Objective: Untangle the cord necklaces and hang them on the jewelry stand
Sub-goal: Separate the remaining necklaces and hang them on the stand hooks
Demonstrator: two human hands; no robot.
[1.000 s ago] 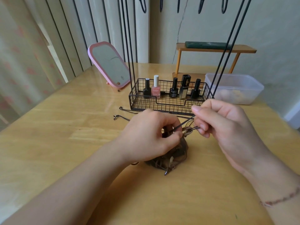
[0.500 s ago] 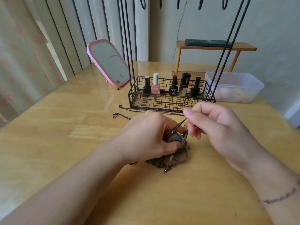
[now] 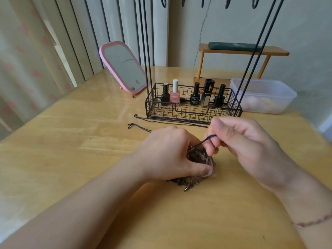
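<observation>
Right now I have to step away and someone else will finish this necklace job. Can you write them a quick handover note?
Left hand holds the knot of cords down on the table.
Right hand pinches one black cord, pulled up out of the knot.
The stand is behind the hands; no necklace shows on the hook ends in view at the top. A thin chain and a cord end lie in front of its basket.
Done: nothing hung in view. Left: free each cord and hang it.
</observation>
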